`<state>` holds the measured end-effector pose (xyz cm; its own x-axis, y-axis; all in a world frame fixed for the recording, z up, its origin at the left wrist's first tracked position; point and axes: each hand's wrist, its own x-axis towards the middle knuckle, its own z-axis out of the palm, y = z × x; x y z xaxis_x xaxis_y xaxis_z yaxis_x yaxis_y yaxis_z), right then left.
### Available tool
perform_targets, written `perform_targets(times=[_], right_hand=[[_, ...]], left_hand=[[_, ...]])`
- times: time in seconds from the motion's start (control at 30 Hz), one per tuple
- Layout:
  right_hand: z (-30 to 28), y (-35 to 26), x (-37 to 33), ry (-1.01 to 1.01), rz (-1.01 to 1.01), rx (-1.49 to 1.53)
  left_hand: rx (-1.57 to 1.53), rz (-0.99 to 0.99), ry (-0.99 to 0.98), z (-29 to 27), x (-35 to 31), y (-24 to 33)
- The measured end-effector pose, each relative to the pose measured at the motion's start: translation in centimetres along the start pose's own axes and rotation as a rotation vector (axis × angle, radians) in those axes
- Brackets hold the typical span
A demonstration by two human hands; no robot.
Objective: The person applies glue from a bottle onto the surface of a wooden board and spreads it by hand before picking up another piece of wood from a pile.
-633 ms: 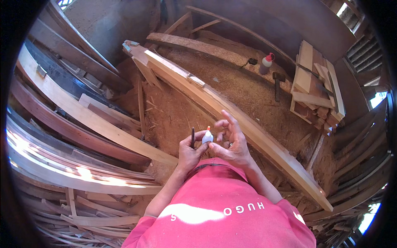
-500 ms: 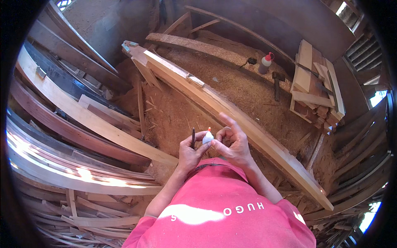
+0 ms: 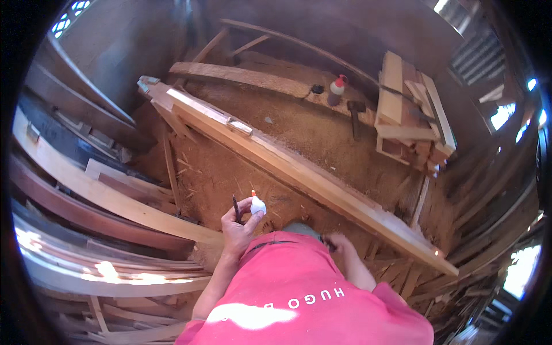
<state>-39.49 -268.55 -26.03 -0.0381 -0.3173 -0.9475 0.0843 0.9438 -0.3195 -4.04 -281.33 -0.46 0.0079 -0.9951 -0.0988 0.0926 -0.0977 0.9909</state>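
My left hand (image 3: pixel 237 231) is closed in front of my waist, holding a small white squeeze bottle (image 3: pixel 258 206) with an orange tip between thumb and fingers. A dark, slim pencil-like stick (image 3: pixel 236 210) stands up from the same hand. Down by my right hip, my right hand (image 3: pixel 341 247) touches the side of my clothing near a dark item. Blur and the red shirt (image 3: pixel 299 270) hide most of its fingers. Beyond both hands a long wooden beam (image 3: pixel 305 171) slants from far left to near right.
Past the beam lie a curved plank (image 3: pixel 241 76), a white bottle with a red cap (image 3: pixel 336 91) and a hammer (image 3: pixel 355 118). A stack of boards (image 3: pixel 402 109) stands at far right. Long curved planks (image 3: pixel 115 184) fill the left side. Sawdust (image 3: pixel 224 169) covers the floor.
My right hand has left the small bottle and dropped to my right hip. The left hand keeps the bottle and the stick. The view has shifted, so the scene sits further left.
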Motion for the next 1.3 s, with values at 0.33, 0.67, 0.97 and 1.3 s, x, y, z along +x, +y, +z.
perform_targets(times=[0.33,0.67,0.97,1.3], right_hand=[[1.9,4.3,-4.2,0.016,-0.499,-0.146],[1.0,-0.5,-2.7,-0.024,-0.437,-0.573],[0.1,0.4,-2.2,0.100,-0.408,-0.766],[9.9,-19.6,-18.6,0.307,-0.980,-0.721]], left_hand=[[0.065,-0.050,-0.110,-0.9,1.3,1.8],[-0.059,-0.027,-0.004,-1.9,1.3,1.6],[-0.040,0.012,0.084,-3.3,0.8,2.2],[-0.012,0.011,0.026,-1.8,2.1,0.8]])
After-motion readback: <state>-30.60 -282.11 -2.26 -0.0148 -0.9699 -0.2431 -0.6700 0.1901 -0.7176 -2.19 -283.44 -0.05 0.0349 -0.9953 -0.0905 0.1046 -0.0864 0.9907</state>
